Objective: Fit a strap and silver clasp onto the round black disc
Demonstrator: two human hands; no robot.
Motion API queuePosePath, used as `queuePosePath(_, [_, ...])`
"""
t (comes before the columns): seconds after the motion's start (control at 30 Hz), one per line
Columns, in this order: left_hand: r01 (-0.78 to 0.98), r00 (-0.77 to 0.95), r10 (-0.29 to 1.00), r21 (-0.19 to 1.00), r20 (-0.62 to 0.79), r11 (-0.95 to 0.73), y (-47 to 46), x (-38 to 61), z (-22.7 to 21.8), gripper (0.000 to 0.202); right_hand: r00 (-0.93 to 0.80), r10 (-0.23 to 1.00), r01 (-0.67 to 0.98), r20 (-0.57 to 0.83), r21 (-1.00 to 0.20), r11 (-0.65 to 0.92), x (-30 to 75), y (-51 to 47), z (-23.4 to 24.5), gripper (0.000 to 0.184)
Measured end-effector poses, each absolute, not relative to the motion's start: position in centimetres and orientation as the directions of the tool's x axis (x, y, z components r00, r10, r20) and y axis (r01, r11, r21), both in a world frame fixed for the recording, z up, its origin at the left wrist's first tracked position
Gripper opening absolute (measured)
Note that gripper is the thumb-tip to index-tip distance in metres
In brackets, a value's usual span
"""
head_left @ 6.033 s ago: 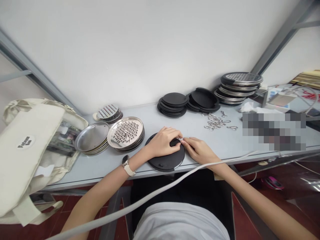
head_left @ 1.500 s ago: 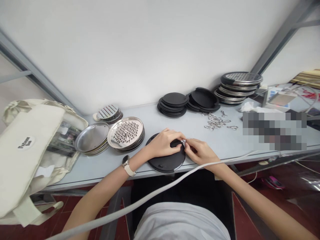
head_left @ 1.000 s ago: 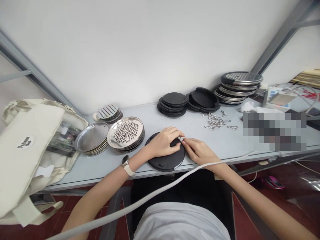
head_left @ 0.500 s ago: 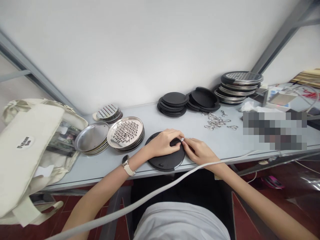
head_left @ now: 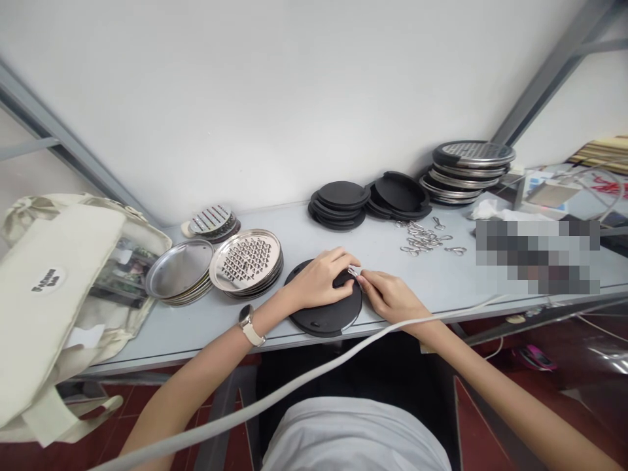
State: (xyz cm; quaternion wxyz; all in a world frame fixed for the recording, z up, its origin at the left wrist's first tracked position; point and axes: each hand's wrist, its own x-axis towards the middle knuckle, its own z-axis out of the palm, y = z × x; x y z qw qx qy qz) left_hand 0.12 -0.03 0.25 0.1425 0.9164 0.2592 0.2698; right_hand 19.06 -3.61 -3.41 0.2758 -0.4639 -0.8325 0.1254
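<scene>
Black disc lies flat at the near edge of the grey table, right in front of you. Your left hand sits on top of it, fingers curled & gripping the raised tab at the disc's far-right rim; a watch shows on that wrist. Your right hand comes in from the right, thumb & index pressed together, pinching a small metal clip just at that tab, fingertips of both hands touching there. Can't tell if the clip is already hooked in, too small. Left of the disc: 2 stacks of steel plates, 1 plain, 1 w/ grater teeth, side by side & touching. Behind them, near the wall, a smaller slotted stack. Far side of the table: 2 piles of black lids, then a loose heap of clips, then a taller stack of finished graters. Cream canvas bag slumps at the left end. White cable runs across your lap.
</scene>
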Motion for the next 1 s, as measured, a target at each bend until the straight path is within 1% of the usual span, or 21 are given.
queuePosePath(0.2, [0.4, 0.72, 0.552, 0.398, 0.421, -0.826, 0.11, 0.13, 0.19, 0.021, -0.414, 0.848, 0.699, 0.331, -0.482, 0.529, 19.04, -3.56, -3.3, 0.029])
queuePosePath(0.4, [0.425, 0.713, 0.575, 0.405, 0.401, -0.809, 0.06, 0.19, 0.37, 0.018, -0.415, 0.851, 0.71, 0.321, -0.472, 0.523, 18.88, -3.54, -3.27, 0.029])
queuePosePath(0.6, [0.408, 0.719, 0.576, 0.434, 0.389, -0.803, 0.06, 0.16, 0.47, 0.018, -0.413, 0.854, 0.716, 0.316, -0.467, 0.519, 18.91, -3.64, -3.33, 0.024])
queuePosePath(0.87, [0.376, 0.709, 0.572, 0.466, 0.412, -0.801, 0.16, 0.09, 0.42, 0.021, -0.404, 0.856, 0.695, 0.323, -0.499, 0.517, 19.0, -3.76, -3.3, 0.024])
queuePosePath(1.0, [0.351, 0.716, 0.566, 0.491, 0.409, -0.798, 0.15, 0.04, 0.44, 0.023, -0.403, 0.863, 0.673, 0.305, -0.541, 0.505, 19.03, -3.8, -3.1, 0.024])
